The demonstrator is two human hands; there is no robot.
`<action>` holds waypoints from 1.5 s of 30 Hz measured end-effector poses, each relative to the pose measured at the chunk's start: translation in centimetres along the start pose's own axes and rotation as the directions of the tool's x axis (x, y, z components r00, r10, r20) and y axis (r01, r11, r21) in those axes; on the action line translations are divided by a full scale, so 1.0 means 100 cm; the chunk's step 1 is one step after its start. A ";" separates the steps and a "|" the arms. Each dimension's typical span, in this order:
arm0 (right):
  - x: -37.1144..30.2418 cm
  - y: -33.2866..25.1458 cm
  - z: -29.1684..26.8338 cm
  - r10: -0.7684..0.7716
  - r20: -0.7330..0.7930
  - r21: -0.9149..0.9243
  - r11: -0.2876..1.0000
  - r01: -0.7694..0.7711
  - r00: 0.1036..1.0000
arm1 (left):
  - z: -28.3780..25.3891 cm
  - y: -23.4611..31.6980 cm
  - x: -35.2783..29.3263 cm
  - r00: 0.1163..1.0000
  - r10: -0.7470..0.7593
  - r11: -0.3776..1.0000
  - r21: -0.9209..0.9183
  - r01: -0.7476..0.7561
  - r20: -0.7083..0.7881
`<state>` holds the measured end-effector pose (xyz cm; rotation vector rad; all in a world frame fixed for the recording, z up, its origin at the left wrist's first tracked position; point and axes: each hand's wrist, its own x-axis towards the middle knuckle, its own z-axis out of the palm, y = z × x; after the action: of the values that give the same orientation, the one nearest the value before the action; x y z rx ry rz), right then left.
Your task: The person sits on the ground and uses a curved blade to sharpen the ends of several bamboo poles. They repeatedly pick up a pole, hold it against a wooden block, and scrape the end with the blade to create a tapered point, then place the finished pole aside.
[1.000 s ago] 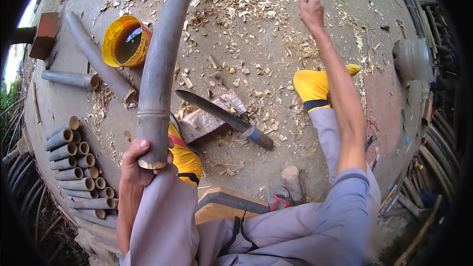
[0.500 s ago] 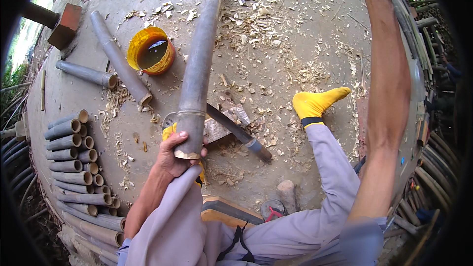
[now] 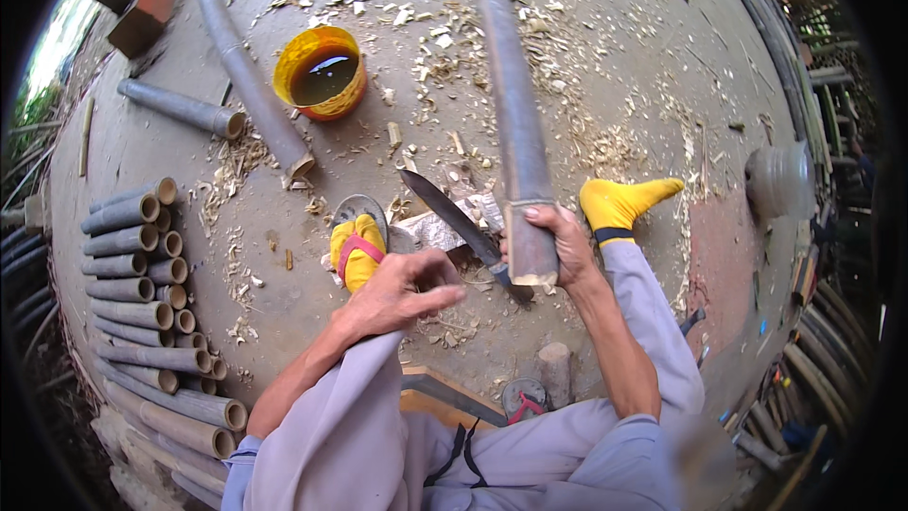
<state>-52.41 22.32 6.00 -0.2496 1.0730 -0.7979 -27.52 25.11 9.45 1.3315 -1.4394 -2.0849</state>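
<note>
A long grey bamboo pole (image 3: 515,114) points away from me, slightly tilted, its cut pale end towards me. My right hand (image 3: 567,244) wraps round it at the ring near that end. Left of the pole, my left hand (image 3: 409,289) is empty, fingers loosely bent and thumb apart, above my bent knee. Between and beyond the hands, a dark-bladed machete (image 3: 449,208) lies across a pale wooden block (image 3: 430,229); the near end of its handle is partly behind the pole.
A yellow bucket (image 3: 352,99) of dark liquid stands beyond my left hand, next to two loose bamboo lengths (image 3: 251,80). Cut bamboo pieces (image 3: 128,291) are stacked at left. Wood chips (image 3: 445,38) litter the floor. A clear plastic container (image 3: 780,180) stands at right.
The bamboo pole has moved right, passing from my left hand to my right. My right arm has drawn back from the far right, and my left hand has let go.
</note>
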 end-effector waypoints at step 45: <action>0.049 0.024 -0.067 -0.895 0.098 -0.973 0.004 0.229 0.436 | -0.126 -0.134 0.027 0.645 -0.427 0.545 -0.749 -0.376 -0.634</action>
<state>-55.86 21.90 -1.87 -1.7795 2.0574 -0.9828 -15.36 22.16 -4.31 1.4379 0.0617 -1.4406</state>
